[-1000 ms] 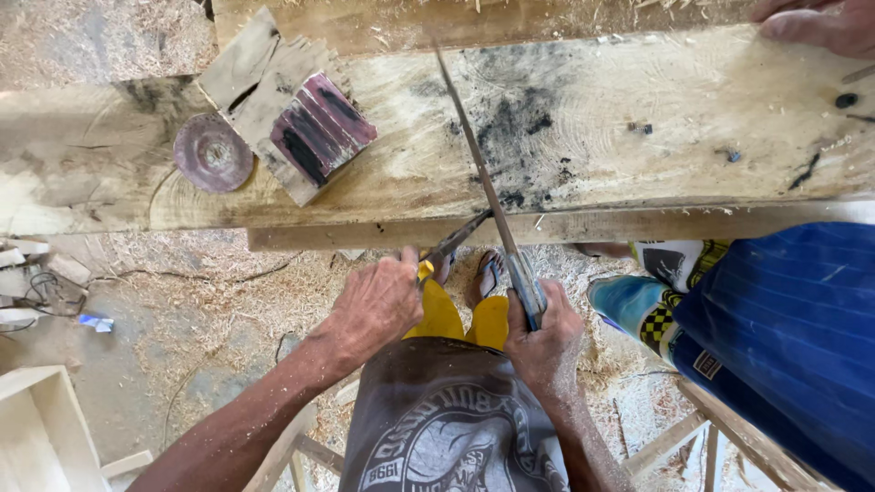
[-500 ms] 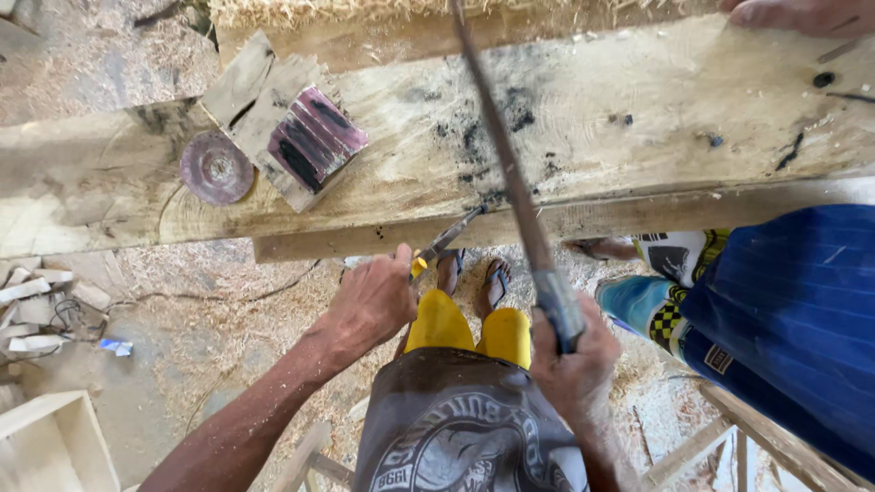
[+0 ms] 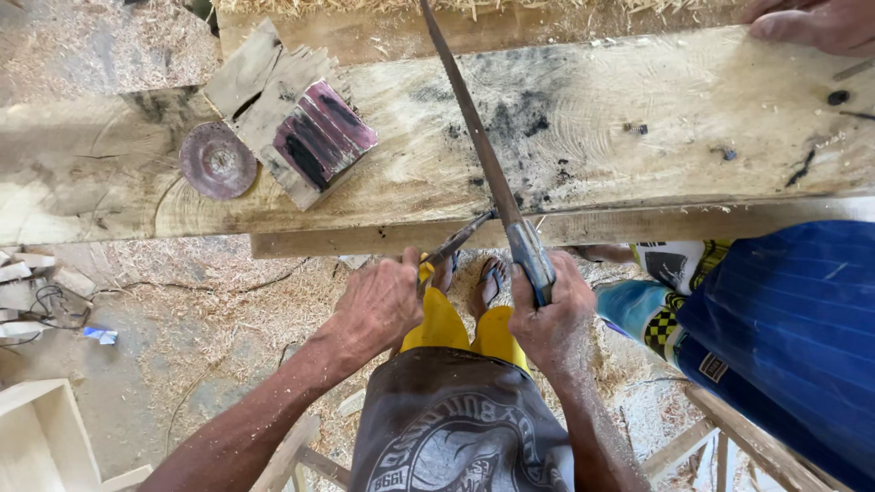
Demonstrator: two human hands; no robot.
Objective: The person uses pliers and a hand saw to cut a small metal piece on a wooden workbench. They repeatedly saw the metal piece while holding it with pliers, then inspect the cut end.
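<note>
Clearly, with the right hand (image 3: 547,314) gripping the saw (image 3: 492,182) and the left hand (image 3: 383,305) clutching a pencil-like tool (image 3: 456,241) beneath the plank's (image 3: 638,137) near edge, a slipped blade risks cutting those left fingers

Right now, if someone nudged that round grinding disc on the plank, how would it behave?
The disc lies flat on the plank, so it would probably slide, not roll. It looks thin and stiff, likely light. The rough, dusty wood may slow it.
</note>
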